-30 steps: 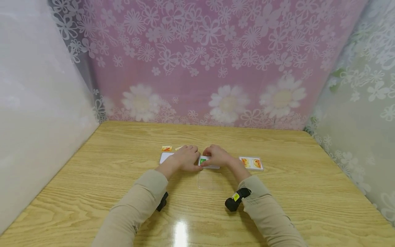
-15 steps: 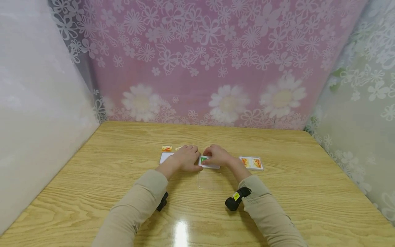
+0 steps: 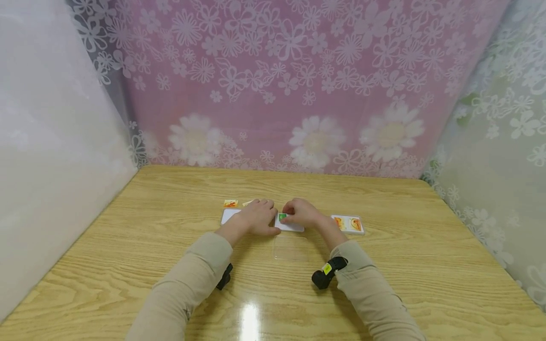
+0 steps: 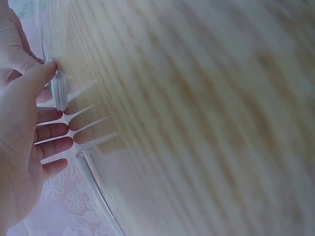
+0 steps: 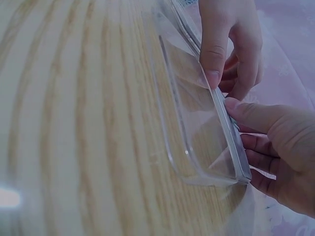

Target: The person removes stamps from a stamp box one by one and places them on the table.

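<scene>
A clear-edged white plastic case (image 3: 294,227) lies flat on the table, with a small green picture card (image 3: 282,216) at its left part. My left hand (image 3: 258,219) holds the case at its left end, thumb on the near edge and fingers towards the far side. Over the case, my right hand (image 3: 302,213) pinches the green card between thumb and fingers; the fingertips are partly hidden. In the right wrist view the right thumb (image 5: 246,112) lies close to the left thumb (image 5: 213,73). A clear plastic lid (image 3: 290,248) lies just in front of the case.
To the right lies another case (image 3: 347,224) with two orange pictures. A white case (image 3: 229,216) is partly covered by my left hand, with a small orange picture card (image 3: 231,203) behind it and a pale piece (image 3: 246,203) beside that. Floral curtains (image 3: 273,94) enclose the wooden table (image 3: 170,199).
The green card has shifted slightly away from me and to the right under my right fingers. My left hand stays in place on the case.
</scene>
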Tool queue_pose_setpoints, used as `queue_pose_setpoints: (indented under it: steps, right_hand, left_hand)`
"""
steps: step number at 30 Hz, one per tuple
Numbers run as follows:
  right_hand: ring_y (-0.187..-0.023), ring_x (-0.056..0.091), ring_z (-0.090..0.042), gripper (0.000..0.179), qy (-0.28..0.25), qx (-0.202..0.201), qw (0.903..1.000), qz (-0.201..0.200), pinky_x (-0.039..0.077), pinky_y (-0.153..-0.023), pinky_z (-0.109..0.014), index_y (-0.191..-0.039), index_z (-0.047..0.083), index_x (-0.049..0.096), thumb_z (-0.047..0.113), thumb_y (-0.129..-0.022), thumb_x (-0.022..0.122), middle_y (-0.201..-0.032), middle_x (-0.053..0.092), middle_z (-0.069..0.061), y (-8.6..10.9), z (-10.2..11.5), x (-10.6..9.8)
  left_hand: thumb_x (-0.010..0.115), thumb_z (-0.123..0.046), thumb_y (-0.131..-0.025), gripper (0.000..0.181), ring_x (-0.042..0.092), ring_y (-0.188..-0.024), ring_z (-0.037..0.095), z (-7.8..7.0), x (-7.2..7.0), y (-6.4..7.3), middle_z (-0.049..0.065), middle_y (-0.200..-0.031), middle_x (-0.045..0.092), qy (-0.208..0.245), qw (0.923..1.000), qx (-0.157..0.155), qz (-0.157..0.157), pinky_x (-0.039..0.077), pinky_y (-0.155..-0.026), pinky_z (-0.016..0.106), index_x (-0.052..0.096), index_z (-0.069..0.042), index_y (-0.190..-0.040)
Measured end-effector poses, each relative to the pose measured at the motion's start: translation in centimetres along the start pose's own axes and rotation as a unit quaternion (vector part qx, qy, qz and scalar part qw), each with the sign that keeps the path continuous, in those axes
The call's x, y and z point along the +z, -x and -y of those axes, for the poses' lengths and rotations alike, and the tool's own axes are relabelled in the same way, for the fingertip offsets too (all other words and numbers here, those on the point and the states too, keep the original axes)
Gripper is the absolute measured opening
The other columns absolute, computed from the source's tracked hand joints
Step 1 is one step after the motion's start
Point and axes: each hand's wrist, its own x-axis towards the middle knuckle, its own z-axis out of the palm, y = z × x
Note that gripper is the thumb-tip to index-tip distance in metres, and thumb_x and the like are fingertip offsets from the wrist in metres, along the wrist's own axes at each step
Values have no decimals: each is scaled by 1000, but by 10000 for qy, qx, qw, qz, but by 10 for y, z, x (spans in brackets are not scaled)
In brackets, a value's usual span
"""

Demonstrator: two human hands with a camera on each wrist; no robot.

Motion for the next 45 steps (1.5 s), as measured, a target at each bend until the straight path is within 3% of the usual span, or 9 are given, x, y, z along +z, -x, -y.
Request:
queue_pose_setpoints:
  steps: [14,29,37,45]
  right_hand:
    - [-85,57,-19,19,-144,53,9997,-172,47,-76,-34,-98,3,66,17,-85,68,-92,63,-6,1,1,-3]
    - [-76,51,-17,5,20,35,9991,-425,43,-70,-32,-84,7,65,12,-85,65,-82,58,-3,4,0,-7]
    - [-77,51,-17,6,-501,440,9973,-300,43,-68,-30,-86,8,66,13,-87,64,-84,61,-2,6,-6,-11]
    - [-77,49,-18,8,-826,380,9955,-282,40,-67,-29,-87,7,67,14,-88,63,-83,61,-2,8,-9,-17]
  left_hand:
    - [45,-59,-89,60,46,-110,21,0,0,0,5,-119,51,-46,10000,-29,63,36,-93,36,56,-10,-122]
    - [46,-59,-88,60,46,-109,20,-1,-2,0,4,-117,50,-53,9999,-65,114,36,-94,36,55,-11,-123]
    - [46,-59,-88,61,46,-111,20,0,-1,0,4,-119,50,-33,9999,-85,134,34,-96,37,54,-11,-125]
    - [46,-58,-89,60,44,-114,21,0,-1,-1,5,-122,49,44,9999,-75,130,33,-98,38,55,-10,-124]
